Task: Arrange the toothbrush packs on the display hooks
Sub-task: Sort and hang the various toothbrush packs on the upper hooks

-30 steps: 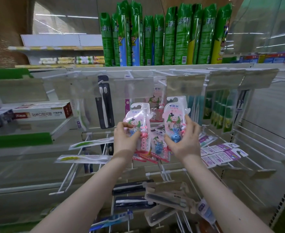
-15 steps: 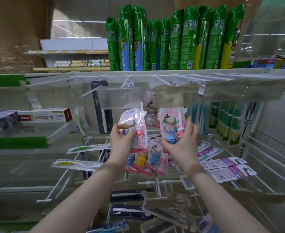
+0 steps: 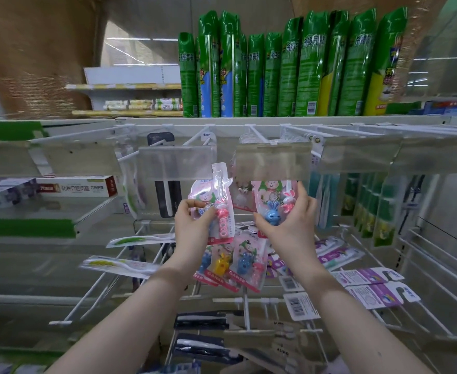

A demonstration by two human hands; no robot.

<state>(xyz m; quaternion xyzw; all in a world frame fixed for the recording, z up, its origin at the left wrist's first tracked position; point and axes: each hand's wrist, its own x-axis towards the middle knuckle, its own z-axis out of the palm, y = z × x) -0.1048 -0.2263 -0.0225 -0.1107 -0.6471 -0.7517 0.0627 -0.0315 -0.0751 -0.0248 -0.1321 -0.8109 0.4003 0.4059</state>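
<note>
Two pink toothbrush packs are being held upright before the white wire display hooks, one in each hand. At far left, toothpaste boxes are lying on a side shelf, and a black toothbrush pack is hanging beside them. The left hand is pinching the lower part of the left pack, whose top is standing beside a clear label holder. The right hand is gripping the right pack, fingers curling round its right edge. That pack's top is sitting behind a second label holder, so whether it is touching a hook cannot be told. Similar pink packs are hanging just below both hands. Green packs are hanging at right.
</note>
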